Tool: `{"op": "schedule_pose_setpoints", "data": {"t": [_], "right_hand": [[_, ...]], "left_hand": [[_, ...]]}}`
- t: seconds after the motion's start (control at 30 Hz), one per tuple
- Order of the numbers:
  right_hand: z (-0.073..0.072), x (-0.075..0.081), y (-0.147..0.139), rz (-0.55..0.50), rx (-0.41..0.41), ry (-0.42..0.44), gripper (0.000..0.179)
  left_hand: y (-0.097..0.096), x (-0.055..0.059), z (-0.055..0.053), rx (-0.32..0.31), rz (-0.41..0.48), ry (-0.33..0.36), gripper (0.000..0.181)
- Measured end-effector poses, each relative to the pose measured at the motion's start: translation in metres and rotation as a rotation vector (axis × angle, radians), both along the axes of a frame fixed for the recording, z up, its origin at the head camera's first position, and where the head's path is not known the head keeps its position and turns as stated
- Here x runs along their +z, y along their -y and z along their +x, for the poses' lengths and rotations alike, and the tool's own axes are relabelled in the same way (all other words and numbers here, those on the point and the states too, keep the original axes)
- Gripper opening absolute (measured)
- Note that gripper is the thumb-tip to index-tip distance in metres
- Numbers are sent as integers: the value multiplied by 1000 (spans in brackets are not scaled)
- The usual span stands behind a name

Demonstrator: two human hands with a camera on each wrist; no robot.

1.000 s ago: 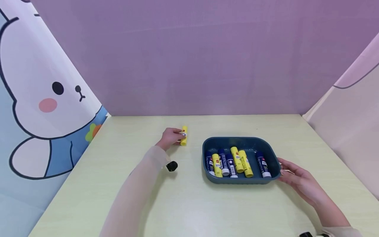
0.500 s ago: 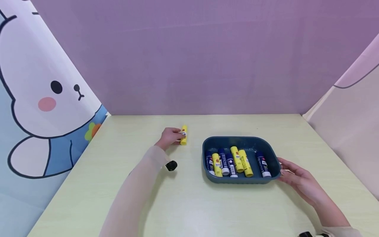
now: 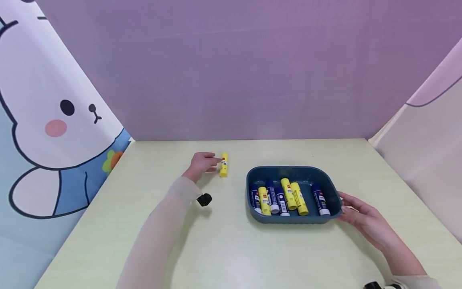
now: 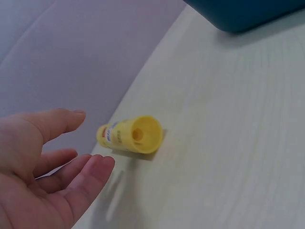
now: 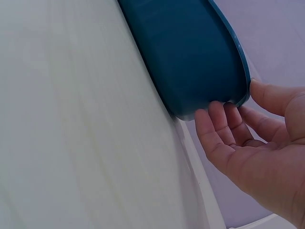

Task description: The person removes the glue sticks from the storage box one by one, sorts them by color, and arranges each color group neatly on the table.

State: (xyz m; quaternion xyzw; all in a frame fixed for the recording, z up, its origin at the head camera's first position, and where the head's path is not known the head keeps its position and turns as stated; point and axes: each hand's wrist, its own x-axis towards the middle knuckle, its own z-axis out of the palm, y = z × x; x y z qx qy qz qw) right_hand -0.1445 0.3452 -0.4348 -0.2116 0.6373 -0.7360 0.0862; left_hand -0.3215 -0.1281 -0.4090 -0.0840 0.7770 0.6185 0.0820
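Observation:
A yellow glue stick (image 3: 224,165) lies on the table left of the blue plastic tray (image 3: 294,220). Just left of that stick is my left hand (image 3: 202,165), its fingers extended and apart from it. In the left wrist view the stick's hollow end (image 4: 147,134) faces the camera, and a gap shows between the thumb and fingers. My right hand (image 3: 366,220) grips the tray's right end, with the thumb at the rim and the fingertips (image 5: 217,109) against the outer wall. Inside the tray lie several yellow glue sticks (image 3: 300,199) and dark blue glue sticks (image 3: 320,200) with white ends.
The pale wooden table (image 3: 231,253) meets a purple cloth backdrop (image 3: 231,80) at its far edge. A cartoon-printed cloth (image 3: 68,160) hangs along the left side, and a pale panel (image 3: 429,132) borders the right.
My left hand has let go of the yellow glue stick and drawn slightly back to the left. The stick stays in place, and the right hand and tray hold still.

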Motion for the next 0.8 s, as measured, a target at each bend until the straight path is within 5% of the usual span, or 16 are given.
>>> {"op": "schedule_pose_setpoints", "data": {"t": [0.8], "right_hand": [[1, 0, 1, -4, 0, 0, 48]], "left_hand": [[-21, 36, 9, -105, 207, -31, 56]]}}
